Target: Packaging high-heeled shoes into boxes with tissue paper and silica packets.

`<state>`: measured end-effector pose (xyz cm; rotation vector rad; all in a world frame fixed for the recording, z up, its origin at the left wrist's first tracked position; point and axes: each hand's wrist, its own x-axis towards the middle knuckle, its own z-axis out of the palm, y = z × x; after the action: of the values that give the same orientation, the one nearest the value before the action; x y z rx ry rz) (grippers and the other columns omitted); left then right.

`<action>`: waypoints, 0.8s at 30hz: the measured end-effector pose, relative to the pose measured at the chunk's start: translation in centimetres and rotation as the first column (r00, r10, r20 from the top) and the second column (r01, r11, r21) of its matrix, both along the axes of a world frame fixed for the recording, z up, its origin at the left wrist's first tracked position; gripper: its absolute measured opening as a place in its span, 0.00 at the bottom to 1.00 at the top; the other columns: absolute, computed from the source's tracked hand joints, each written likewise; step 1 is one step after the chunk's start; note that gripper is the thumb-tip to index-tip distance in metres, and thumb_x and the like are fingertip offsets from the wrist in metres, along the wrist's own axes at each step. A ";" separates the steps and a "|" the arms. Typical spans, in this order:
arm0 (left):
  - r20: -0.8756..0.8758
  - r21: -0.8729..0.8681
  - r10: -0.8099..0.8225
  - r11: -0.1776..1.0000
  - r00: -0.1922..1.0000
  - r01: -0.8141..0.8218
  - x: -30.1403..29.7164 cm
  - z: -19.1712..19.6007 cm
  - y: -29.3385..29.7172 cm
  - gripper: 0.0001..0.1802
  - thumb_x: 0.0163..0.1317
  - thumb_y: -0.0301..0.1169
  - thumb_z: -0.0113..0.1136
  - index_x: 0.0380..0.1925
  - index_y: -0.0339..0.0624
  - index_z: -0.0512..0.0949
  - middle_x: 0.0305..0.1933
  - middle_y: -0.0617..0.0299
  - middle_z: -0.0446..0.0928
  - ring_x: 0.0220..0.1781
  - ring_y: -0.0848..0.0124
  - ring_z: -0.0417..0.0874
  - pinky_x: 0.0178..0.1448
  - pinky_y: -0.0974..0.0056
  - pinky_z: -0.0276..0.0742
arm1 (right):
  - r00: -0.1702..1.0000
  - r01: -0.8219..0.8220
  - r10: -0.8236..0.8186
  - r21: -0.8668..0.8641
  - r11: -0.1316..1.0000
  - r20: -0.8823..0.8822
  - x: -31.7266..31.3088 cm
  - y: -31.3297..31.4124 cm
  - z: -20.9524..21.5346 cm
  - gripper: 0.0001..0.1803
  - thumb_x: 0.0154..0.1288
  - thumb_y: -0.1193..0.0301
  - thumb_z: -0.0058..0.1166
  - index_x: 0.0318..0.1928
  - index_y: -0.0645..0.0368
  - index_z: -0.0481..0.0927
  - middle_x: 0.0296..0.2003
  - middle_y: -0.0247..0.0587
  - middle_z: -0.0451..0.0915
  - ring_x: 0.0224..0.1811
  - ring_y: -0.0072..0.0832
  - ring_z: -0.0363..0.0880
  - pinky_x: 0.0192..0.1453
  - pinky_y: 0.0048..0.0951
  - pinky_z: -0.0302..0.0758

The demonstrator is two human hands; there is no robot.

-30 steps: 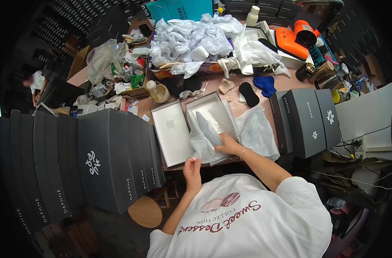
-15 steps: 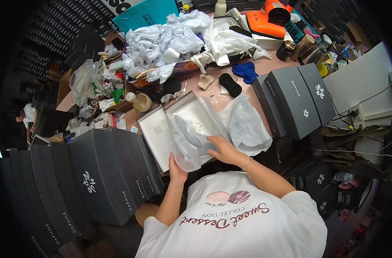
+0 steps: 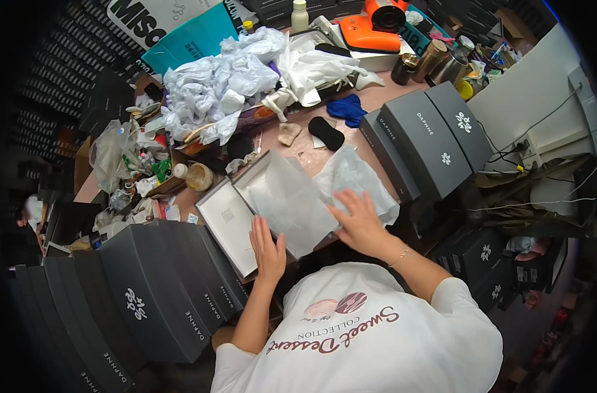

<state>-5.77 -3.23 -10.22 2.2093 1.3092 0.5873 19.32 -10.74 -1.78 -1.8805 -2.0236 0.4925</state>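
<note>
In front of me lies an open shoe box (image 3: pixel 249 185), white inside, with its hinged lid (image 3: pixel 228 226) folded out to the left. A sheet of white tissue paper (image 3: pixel 289 206) is spread across the box and hides what is under it. My left hand (image 3: pixel 268 252) has its fingers stretched out at the paper's left edge, beside the lid. My right hand (image 3: pixel 362 226), spread and slightly blurred, is over the paper's right side. A second piece of tissue paper (image 3: pixel 357 177) lies crumpled on the table just beyond that hand.
Dark grey shoe boxes stand in a row at left (image 3: pixel 148 288) and in a stack at right (image 3: pixel 413 144). Behind are a heap of crumpled white paper (image 3: pixel 223 78), a blue cloth (image 3: pixel 346 110), a black oval pad (image 3: pixel 326 133), a jar (image 3: pixel 199 177) and an orange machine (image 3: pixel 370 34).
The tissue paper, earlier loosely folded upright over the box, now lies flatter across it. My left hand has let go of its edge and opened; my right hand has moved right.
</note>
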 end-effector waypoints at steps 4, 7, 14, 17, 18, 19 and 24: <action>-0.522 -0.148 -0.264 0.965 0.811 0.218 6.7 -1.9 6.2 0.44 0.56 0.42 0.58 0.65 0.25 0.54 0.71 0.37 0.51 0.75 0.48 0.49 0.75 0.45 0.38 | 0.910 0.256 -0.183 -0.156 0.954 0.372 7.4 -3.2 1.1 0.49 0.45 0.71 0.68 0.69 0.41 0.58 0.68 0.54 0.50 0.68 0.54 0.53 0.64 0.57 0.61; -0.723 -0.133 -0.234 0.970 0.650 0.202 8.3 -6.8 6.8 0.45 0.52 0.43 0.60 0.63 0.24 0.57 0.69 0.35 0.55 0.73 0.48 0.51 0.75 0.46 0.39 | 0.953 0.270 -0.247 -0.121 0.955 0.175 10.3 -3.9 -2.4 0.34 0.51 0.73 0.62 0.61 0.47 0.69 0.53 0.53 0.70 0.52 0.49 0.72 0.53 0.42 0.74; 0.297 -0.447 0.072 0.891 0.952 0.072 7.5 -4.6 9.1 0.35 0.53 0.46 0.60 0.59 0.39 0.69 0.62 0.52 0.69 0.66 0.61 0.67 0.72 0.52 0.52 | 0.884 0.217 -0.176 0.046 0.975 -0.433 7.8 5.5 3.6 0.15 0.59 0.80 0.46 0.47 0.64 0.78 0.42 0.52 0.81 0.44 0.41 0.81 0.49 0.31 0.75; 0.543 -0.812 0.475 0.509 0.692 0.288 7.6 0.3 6.3 0.32 0.55 0.41 0.60 0.58 0.39 0.69 0.59 0.56 0.71 0.64 0.66 0.68 0.68 0.60 0.58 | 0.758 -0.002 0.125 0.190 0.982 -0.640 2.0 5.7 7.7 0.14 0.59 0.80 0.44 0.45 0.64 0.77 0.39 0.49 0.80 0.42 0.41 0.79 0.49 0.33 0.74; 0.567 -0.823 0.546 0.335 0.617 0.459 7.8 0.8 4.7 0.32 0.54 0.39 0.60 0.59 0.39 0.68 0.59 0.57 0.71 0.64 0.66 0.68 0.68 0.60 0.59 | 0.714 -0.077 0.218 0.235 0.969 -0.666 -0.1 5.5 8.5 0.13 0.58 0.80 0.43 0.43 0.64 0.77 0.38 0.49 0.79 0.42 0.42 0.78 0.49 0.34 0.73; 0.595 -0.774 0.602 0.252 0.532 0.580 7.8 1.6 3.0 0.33 0.53 0.38 0.61 0.60 0.39 0.67 0.59 0.57 0.71 0.64 0.66 0.68 0.68 0.61 0.59 | 0.670 -0.174 0.275 0.214 0.961 -0.689 -2.3 4.9 9.5 0.13 0.58 0.80 0.42 0.42 0.63 0.77 0.36 0.49 0.78 0.42 0.41 0.78 0.49 0.33 0.73; 0.764 -0.528 0.590 0.338 0.261 0.779 5.6 5.9 -2.1 0.40 0.48 0.28 0.65 0.64 0.38 0.61 0.59 0.58 0.71 0.63 0.67 0.68 0.67 0.63 0.61 | 0.302 -0.732 0.224 -0.075 0.678 -0.927 -6.4 1.1 7.3 0.13 0.58 0.78 0.45 0.43 0.63 0.78 0.37 0.39 0.79 0.42 0.28 0.78 0.48 0.29 0.73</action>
<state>-0.21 -5.34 -4.32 0.4503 0.3485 0.6455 12.97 -9.64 5.50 -0.6485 -1.6843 1.8823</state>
